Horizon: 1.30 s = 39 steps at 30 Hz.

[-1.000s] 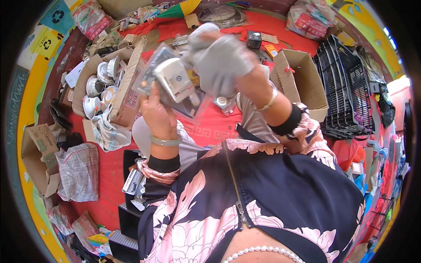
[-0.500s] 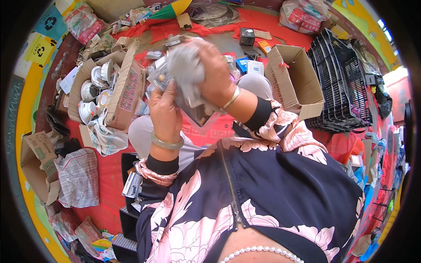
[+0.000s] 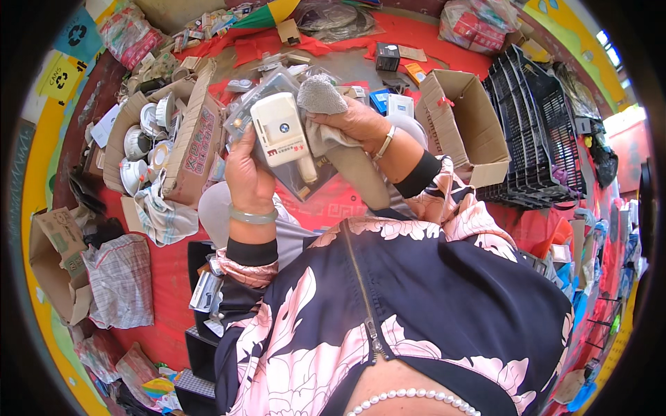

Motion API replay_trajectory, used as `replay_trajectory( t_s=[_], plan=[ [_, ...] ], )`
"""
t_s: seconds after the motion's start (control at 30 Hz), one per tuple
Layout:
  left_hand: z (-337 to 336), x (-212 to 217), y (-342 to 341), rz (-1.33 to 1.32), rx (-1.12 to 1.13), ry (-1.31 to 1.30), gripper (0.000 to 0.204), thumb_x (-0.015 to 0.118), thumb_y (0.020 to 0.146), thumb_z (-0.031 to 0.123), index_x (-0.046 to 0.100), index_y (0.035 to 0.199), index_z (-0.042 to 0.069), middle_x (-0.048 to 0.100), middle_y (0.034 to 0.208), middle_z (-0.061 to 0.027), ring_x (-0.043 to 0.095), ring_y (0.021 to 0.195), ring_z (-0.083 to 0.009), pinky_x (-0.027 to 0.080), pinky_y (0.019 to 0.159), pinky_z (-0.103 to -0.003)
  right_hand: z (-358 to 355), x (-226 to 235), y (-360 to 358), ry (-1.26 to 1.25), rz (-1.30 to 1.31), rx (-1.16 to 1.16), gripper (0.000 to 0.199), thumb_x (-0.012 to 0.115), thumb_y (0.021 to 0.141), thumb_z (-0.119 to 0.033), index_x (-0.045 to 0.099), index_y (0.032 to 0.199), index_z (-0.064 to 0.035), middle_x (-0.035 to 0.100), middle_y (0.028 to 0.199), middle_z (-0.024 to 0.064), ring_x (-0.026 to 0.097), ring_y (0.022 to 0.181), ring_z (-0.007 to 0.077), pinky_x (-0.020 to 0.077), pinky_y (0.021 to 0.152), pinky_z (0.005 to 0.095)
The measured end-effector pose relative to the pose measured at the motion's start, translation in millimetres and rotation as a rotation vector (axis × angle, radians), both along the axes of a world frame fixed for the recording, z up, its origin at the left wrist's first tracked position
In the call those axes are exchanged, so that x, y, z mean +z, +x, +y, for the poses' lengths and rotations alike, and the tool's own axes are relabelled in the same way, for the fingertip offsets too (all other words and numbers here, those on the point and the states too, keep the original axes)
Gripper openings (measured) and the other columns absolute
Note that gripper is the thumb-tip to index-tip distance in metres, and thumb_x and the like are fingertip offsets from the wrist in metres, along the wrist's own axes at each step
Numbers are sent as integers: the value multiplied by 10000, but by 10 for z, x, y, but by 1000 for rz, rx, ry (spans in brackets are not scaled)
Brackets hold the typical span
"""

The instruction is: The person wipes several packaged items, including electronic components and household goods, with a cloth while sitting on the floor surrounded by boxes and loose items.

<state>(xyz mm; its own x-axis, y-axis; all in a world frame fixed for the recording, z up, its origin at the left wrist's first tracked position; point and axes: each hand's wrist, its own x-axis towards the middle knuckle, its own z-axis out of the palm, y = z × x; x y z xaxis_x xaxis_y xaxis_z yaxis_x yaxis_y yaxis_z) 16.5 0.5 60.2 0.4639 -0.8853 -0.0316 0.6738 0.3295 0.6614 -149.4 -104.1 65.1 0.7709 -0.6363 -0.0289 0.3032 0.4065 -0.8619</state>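
A person works with bare hands above a red floor covering [image 3: 170,277], the left hand [image 3: 251,177] clamped on the left edge of a clear plastic pack [image 3: 285,177], its thumb lying along the near face and its other fingers mostly hidden behind. Under the plastic, as it appears, lies a white device [image 3: 277,125], raised in front of the body between the two hands. The right hand [image 3: 357,123] is closed around a bunched grey cloth [image 3: 322,96], held at the pack's far right side; whether the cloth presses on the plastic cannot be told.

The work looks like wiping. Done well, it likely calls for a firm left grip at the very edge, the pack held flat and steady, and light, even strokes with the cloth bunched under the fingers, so that the thin plastic neither buckles nor slips.

The device's printed face points up toward the wearer. Its long axis slants from far left to near right, the broad, rounded end at the far left and a narrow pale stem toward the near right. The pack's long axis runs much the same way.

To the left, a cardboard box [image 3: 198,152] holds round white fittings [image 3: 135,144]; at right stands a black crate [image 3: 538,132].
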Motion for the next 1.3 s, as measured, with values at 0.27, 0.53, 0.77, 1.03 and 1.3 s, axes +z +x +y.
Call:
replay_trajectory(
  t_s=[0.27, 0.53, 0.77, 1.03, 1.3],
  plan=[
    [16, 61, -247, -529, 124, 65, 592, 504, 910, 346, 293, 1320, -25, 451, 1240, -81, 455, 1097, -161, 375, 893, -299, 57, 94, 28, -398, 180, -295, 179, 592, 802, -56, 618, 979, -35, 628, 852, 9, 576, 742, 88, 479, 660, 254],
    [28, -214, -125, 146, -180, -59, 717, 446, 826, 611, 387, 1297, 73, 479, 1251, -86, 484, 1114, -242, 397, 961, -379, 501, 159, 188, -701, 35, 58, 278, 490, 873, -189, 568, 1102, -53, 633, 977, 125, 606, 919, 233, 461, 793, 329],
    [146, -135, 45, 145, -270, -184, 818, 383, 802, 681, 295, 1357, 86, 397, 1325, -136, 447, 1168, -291, 402, 953, -415, -39, 564, -165, -15, -13, -473, 261, 567, 860, -255, 585, 1014, -44, 617, 876, 41, 586, 775, 121, 486, 666, 268],
    [13, -44, -286, 214, -288, -136, 584, 326, 911, 500, 383, 1295, 65, 506, 1206, -112, 516, 1066, -259, 424, 909, -389, 68, 257, 255, -657, 91, -658, 389, 567, 760, 18, 507, 1139, -44, 571, 1060, 71, 541, 969, 172, 436, 843, 290],
    [172, 155, -429, 221, -449, -56, 529, 313, 910, 480, 410, 1256, 92, 511, 1182, -93, 525, 1050, -239, 436, 884, -366, 266, 348, 348, -1539, 443, -780, 359, 544, 596, 34, 625, 937, -43, 568, 961, 137, 520, 921, 335, 418, 818, 386]
  ],
)
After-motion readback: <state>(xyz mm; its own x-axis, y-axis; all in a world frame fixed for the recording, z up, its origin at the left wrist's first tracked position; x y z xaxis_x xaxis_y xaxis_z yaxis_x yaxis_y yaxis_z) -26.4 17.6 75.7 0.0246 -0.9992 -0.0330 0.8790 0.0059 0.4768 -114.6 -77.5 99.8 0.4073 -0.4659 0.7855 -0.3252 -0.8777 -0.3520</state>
